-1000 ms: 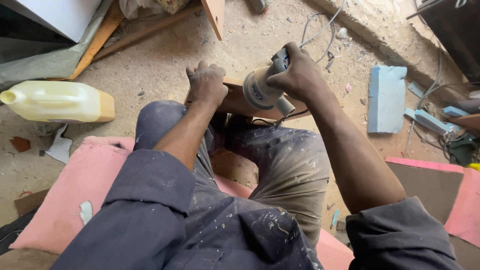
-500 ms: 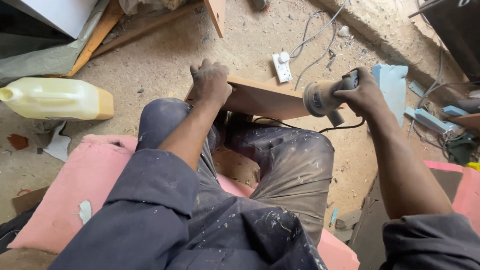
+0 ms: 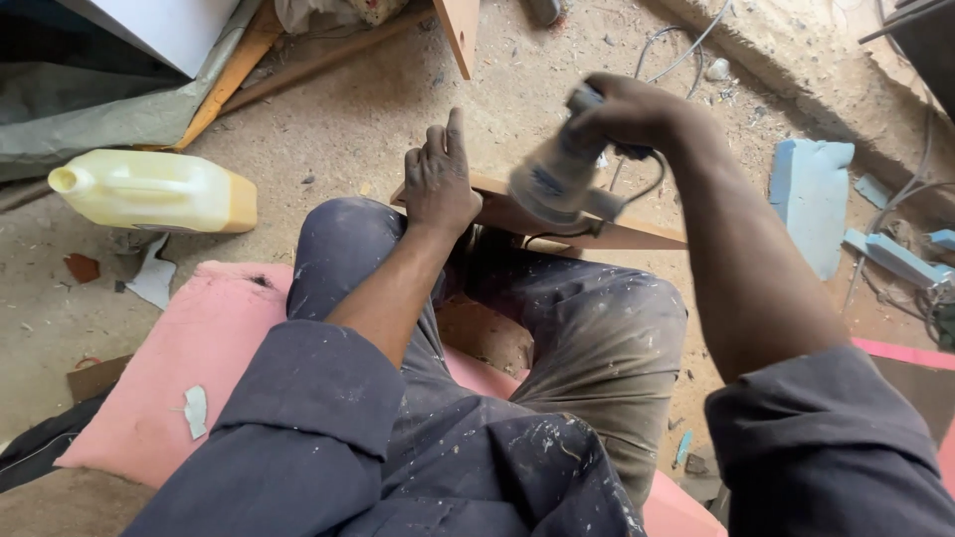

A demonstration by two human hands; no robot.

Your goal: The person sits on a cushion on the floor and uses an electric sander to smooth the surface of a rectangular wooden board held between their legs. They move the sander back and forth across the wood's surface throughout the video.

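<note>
Flat brown wooden board (image 3: 607, 231) lies across the knees, mid-scene. Left hand (image 3: 438, 179) presses flat on its left end, fingers together. Right hand (image 3: 622, 111) is clamped on a grey handheld sander (image 3: 552, 184), blurred, above the board. Judgement: keep pad flat, board pinned, black cord (image 3: 647, 184) clear.

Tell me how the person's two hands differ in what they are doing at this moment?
The left hand lies flat on the wooden board, fingers stretched out; the right hand is closed around a grey power sander. The left hand rests low on the board, pressing it against the knees; the right hand is higher, with the sander tilted and blurred. Both reach forward over the same board.
</note>
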